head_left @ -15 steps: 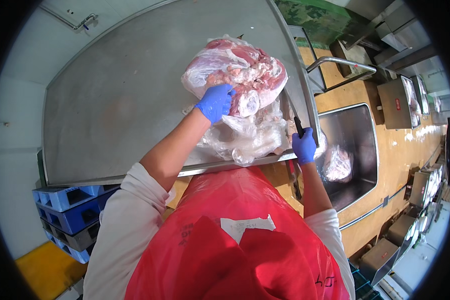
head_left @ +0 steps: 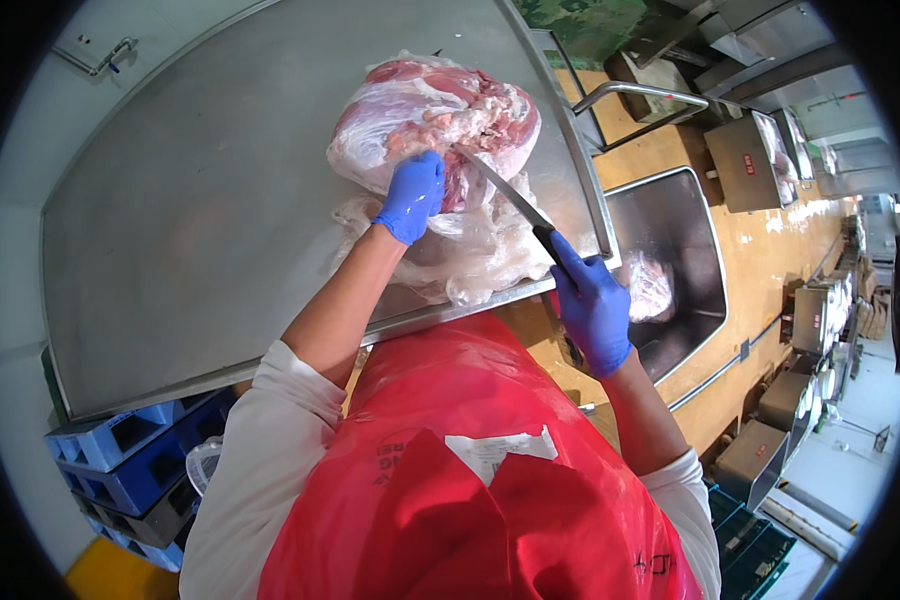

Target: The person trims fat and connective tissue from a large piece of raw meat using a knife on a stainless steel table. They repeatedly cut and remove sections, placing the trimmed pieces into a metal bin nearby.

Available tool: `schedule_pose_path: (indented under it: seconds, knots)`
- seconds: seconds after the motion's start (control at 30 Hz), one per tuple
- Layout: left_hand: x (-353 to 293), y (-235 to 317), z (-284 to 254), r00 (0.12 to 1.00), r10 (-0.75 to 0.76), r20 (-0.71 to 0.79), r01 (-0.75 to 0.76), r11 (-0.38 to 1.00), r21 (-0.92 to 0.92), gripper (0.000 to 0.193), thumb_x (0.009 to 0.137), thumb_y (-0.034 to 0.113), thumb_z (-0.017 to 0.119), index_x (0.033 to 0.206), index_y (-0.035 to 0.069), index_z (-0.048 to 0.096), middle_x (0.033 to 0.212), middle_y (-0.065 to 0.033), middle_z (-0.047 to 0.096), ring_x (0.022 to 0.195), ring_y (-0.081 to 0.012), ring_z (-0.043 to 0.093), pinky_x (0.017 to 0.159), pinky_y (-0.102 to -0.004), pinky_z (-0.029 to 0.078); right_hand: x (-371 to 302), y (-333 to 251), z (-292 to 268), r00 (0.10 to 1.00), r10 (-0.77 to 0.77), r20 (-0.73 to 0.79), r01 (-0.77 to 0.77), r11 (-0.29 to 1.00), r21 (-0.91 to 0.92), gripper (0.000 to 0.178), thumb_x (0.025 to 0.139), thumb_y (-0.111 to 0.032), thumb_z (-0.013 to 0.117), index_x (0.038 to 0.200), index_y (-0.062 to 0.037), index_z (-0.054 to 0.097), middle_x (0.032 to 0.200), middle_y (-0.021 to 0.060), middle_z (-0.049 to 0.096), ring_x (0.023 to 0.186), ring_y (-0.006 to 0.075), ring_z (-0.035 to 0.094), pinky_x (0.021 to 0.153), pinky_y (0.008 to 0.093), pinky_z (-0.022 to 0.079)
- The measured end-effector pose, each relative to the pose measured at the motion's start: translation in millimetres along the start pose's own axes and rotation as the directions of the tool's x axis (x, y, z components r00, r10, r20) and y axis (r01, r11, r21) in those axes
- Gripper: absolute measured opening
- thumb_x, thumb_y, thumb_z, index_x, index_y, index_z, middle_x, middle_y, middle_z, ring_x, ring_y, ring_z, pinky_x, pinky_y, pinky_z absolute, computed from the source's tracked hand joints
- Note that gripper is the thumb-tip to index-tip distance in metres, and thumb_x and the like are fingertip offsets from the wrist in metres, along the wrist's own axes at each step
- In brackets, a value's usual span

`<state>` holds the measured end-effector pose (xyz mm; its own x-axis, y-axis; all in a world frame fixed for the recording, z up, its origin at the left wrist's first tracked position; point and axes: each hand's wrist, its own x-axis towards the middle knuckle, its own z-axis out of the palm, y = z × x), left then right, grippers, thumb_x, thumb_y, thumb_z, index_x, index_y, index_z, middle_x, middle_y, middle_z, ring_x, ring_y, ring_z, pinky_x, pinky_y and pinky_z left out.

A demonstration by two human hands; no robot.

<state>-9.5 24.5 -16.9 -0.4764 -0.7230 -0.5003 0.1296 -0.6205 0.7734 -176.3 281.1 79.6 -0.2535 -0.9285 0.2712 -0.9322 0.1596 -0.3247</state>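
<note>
A large piece of raw meat (head_left: pixel 375 135), pink-red with a white membrane, lies on the steel table. My left hand (head_left: pixel 410 198), in a blue glove, is closed on the meat's near side. In my right hand (head_left: pixel 597 312), also gloved, is a black-handled knife (head_left: pixel 513 197). Its long blade points up and to the left, with the tip at the fatty middle of the meat; how deep it goes cannot be seen. Crumpled clear plastic film (head_left: pixel 485 265) is bunched under and in front of the meat.
The steel table (head_left: pixel 200 190) has a raised rim. Right of it stands a steel tub (head_left: pixel 685 250) holding a wrapped meat piece (head_left: pixel 650 288). Beyond are a metal rail (head_left: pixel 640 90) and several steel bins (head_left: pixel 745 165). Blue pallets (head_left: pixel 120 480) are stacked at lower left.
My right hand has raised the knife from beside the table's right edge, and its blade now reaches the meat. My left hand stays on the meat. The whole view has shifted slightly.
</note>
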Motion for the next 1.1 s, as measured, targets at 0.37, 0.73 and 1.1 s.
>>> schedule_pose_path:
  seconds: [0.37,0.73,1.1]
  knots:
    - [-4.6,-16.0,-5.0,0.827,0.53,0.189,-0.503,0.545,0.671,0.037,0.102,0.028,0.052,0.088,-0.004,0.064,0.078,-0.0319,0.063,0.075,-0.0468,0.066,0.072,-0.0519,0.051,36.8,-66.7,-15.5,0.959,0.006,0.282,0.09,0.94,-0.328,0.052,0.099,-0.013,0.059,0.15,-0.0224,0.054,0.084,0.0149,0.063,0.065,0.0338,0.07,0.056,0.047,0.057]
    - [-17.3,-39.6,-25.5,0.731,0.617,0.291,-0.607,0.394,0.69,0.027,0.1,0.022,0.062,0.083,0.001,0.061,0.078,-0.0273,0.068,0.077,-0.0474,0.068,0.07,-0.0559,0.054,238.6,-143.9,-76.6,0.506,-0.423,0.752,0.826,0.489,-0.28,0.022,0.091,-0.01,0.061,0.109,-0.0049,0.072,0.084,0.0143,0.072,0.08,0.0307,0.076,0.069,0.0429,0.061]
    - [-34.9,-28.5,-60.2,0.583,0.725,0.366,-0.678,0.187,0.71,0.021,0.096,0.019,0.065,0.082,0.003,0.06,0.073,-0.0235,0.066,0.067,-0.0456,0.067,0.062,-0.0566,0.052,391.7,-205.9,-46.0,0.295,0.113,0.949,0.628,0.725,-0.282,0.033,0.09,-0.021,0.08,0.123,-0.0177,0.079,0.072,0.0043,0.07,0.054,0.0104,0.062,0.045,0.0283,0.048]
